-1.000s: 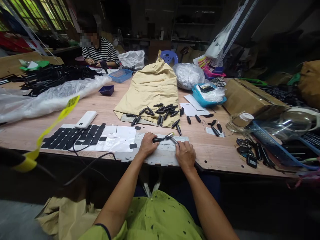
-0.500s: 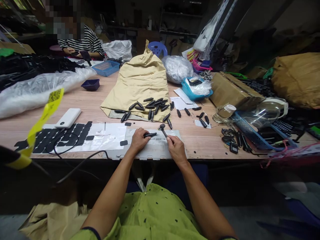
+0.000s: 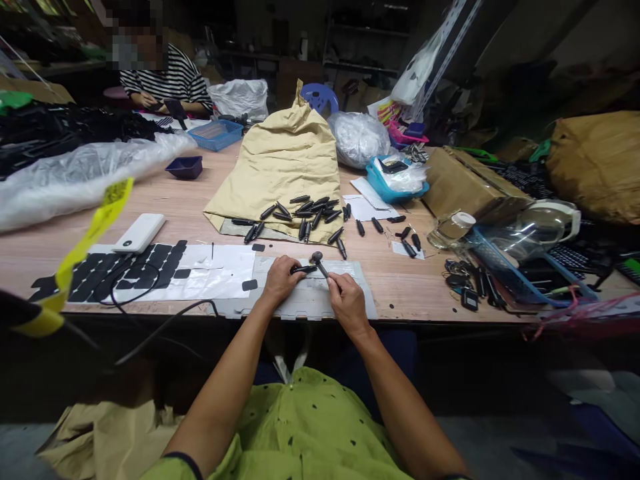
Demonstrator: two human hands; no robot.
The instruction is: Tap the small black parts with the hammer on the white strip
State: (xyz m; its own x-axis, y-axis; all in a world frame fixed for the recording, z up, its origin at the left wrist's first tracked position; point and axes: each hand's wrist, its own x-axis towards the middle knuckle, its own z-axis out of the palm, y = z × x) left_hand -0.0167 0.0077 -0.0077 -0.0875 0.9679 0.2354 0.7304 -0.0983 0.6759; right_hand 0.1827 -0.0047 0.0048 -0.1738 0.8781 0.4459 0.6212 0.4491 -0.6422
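Over a grey-white board [image 3: 350, 303] at the table's near edge, my left hand [image 3: 281, 279] is closed around a slim black tapered piece [image 3: 303, 269], its tip pointing right. My right hand [image 3: 347, 298] grips the handle of a small hammer [image 3: 323, 268] with a rounded dark metal head. That head is at the tip of the black piece; whether they touch I cannot tell. Several similar black pieces [image 3: 317, 217] lie loose on the front of a tan cloth [image 3: 280, 160] just beyond the board.
To the left are a white sheet with black stickers [image 3: 220, 280], a white power bank [image 3: 140, 233] with a cable, and a yellow tag [image 3: 93, 237]. A blue basket [image 3: 530, 267] and a jug [image 3: 547, 227] stand right. A person [image 3: 175, 83] in stripes sits across the table.
The hammer's head has moved left and slightly down to the tip of the black piece, with my right hand shifting left. The left hand keeps its hold. The view has shifted slightly.
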